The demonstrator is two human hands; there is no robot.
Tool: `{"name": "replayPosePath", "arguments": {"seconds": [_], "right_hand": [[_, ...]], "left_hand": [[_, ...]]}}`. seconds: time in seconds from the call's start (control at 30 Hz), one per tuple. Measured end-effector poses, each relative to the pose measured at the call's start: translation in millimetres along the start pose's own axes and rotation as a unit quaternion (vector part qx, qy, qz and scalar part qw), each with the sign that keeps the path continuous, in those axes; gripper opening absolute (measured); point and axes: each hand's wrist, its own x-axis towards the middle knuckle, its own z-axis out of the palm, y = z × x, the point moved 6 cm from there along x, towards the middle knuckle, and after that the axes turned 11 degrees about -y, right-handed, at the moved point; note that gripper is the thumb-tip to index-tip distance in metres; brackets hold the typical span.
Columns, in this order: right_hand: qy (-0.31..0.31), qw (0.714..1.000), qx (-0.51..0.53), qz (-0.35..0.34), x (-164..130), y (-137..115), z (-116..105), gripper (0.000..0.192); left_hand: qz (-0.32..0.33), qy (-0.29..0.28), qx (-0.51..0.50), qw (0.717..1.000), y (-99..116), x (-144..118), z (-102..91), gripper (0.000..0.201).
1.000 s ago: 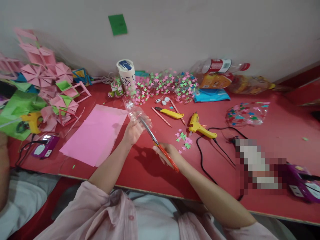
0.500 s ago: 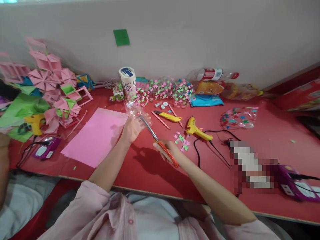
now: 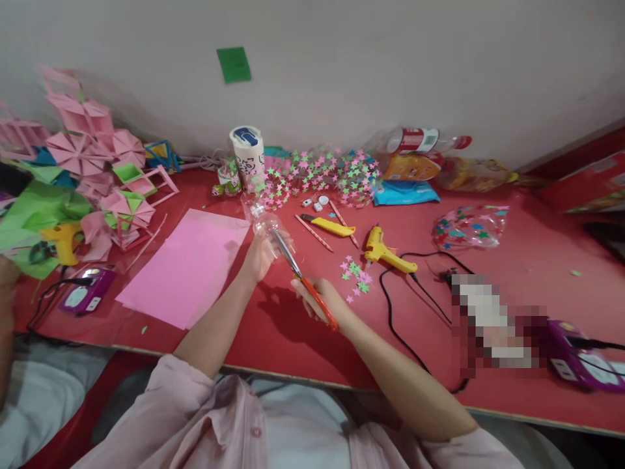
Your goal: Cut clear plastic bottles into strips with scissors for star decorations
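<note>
My left hand [image 3: 258, 255] grips a clear plastic bottle [image 3: 261, 219] above the red table [image 3: 537, 247], neck pointing away from me. My right hand [image 3: 322, 301] holds orange-handled scissors [image 3: 305, 283]. Their metal blades reach up to the bottle's body, close beside my left fingers. A pink paper sheet [image 3: 188, 266] lies flat just left of my left hand. Loose pink and green paper stars [image 3: 356, 273] are scattered right of the scissors.
A yellow glue gun [image 3: 385, 252] with a black cord, a yellow utility knife [image 3: 331, 225] and pencils lie beyond my hands. Folded pink and green paper shapes [image 3: 92, 169] pile up at left. Bottles and snack bags [image 3: 420, 156] line the wall. Another person's arm [image 3: 7, 293] shows at far left.
My right hand and the scissors have shifted slightly left toward the bottle. The view has wobbled a little; the left hand keeps its hold.
</note>
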Motion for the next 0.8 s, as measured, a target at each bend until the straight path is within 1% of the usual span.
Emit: {"name": "replayPosePath", "arguments": {"seconds": [0.13,0.3,0.43,0.57,0.67,0.8], "right_hand": [[0.006,1.000,-0.013,0.002,-1.3,0.9,-2.3,0.052],[0.011,1.000,-0.019,-0.003,-1.7,0.5,-2.3,0.052],[-0.010,1.000,-0.014,-0.016,-3.0,-0.5,-3.1,0.052],[-0.031,0.999,-0.013,-0.032,-4.3,-2.6,-4.5,0.051],[-0.026,0.999,-0.010,-0.032,-5.6,-4.2,-5.3,0.051],[-0.011,1.000,-0.007,-0.017,-7.7,-4.4,-4.6,0.051]], "left_hand": [[0.005,-0.011,0.008,1.000,0.3,-1.5,2.9,0.047],[0.015,0.006,0.021,1.000,4.7,-3.8,2.6,0.046],[0.024,0.003,0.027,0.999,6.6,-3.8,2.6,0.044],[0.008,-0.011,0.037,0.999,0.9,-3.8,5.1,0.046],[0.003,-0.021,0.024,0.999,-2.8,-4.2,8.6,0.049],[0.005,-0.021,0.029,0.999,-2.9,-4.8,10.6,0.049]]}}
